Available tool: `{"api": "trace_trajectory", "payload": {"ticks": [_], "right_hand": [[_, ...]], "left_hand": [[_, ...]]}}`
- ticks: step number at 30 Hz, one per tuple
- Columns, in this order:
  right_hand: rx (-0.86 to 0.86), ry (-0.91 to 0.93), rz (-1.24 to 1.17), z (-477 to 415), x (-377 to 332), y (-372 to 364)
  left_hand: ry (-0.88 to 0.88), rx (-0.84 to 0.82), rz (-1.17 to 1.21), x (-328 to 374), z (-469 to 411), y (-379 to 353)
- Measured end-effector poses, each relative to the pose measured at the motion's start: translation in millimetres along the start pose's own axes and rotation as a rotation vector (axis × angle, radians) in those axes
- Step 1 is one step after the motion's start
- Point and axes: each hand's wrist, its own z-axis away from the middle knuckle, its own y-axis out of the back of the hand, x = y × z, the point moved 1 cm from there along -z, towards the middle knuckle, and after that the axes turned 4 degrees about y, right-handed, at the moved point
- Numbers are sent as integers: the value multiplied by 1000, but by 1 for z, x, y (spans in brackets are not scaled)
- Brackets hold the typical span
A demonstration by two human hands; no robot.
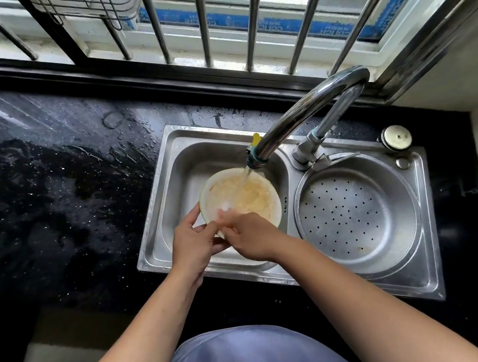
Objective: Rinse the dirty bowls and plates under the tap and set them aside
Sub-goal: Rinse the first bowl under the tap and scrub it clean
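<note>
A pale bowl smeared with yellowish food sits tilted in the left basin of the steel sink. Water runs from the tap into it. My left hand grips the bowl's near left rim, thumb on the edge. My right hand lies over the near rim with its fingers inside the bowl, on the wet inner wall; the fingertips are blurred by the water.
The right basin holds a round perforated steel tray. A wet black counter stretches to the left. A barred window stands behind the sink, with a wire rack at top left. A round knob sits on the sink's back corner.
</note>
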Motion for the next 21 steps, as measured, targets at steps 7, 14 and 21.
{"api": "trace_trajectory", "payload": {"ticks": [7,14,21], "right_hand": [[125,-211,175,-4,8,6],[12,-116,151,3,10,-2],[9,23,126,-9,-10,-1]], "left_hand": [[25,-3,-3,-1,1,1],[34,16,14,3,0,8],[25,13,-22,3,2,5]]}}
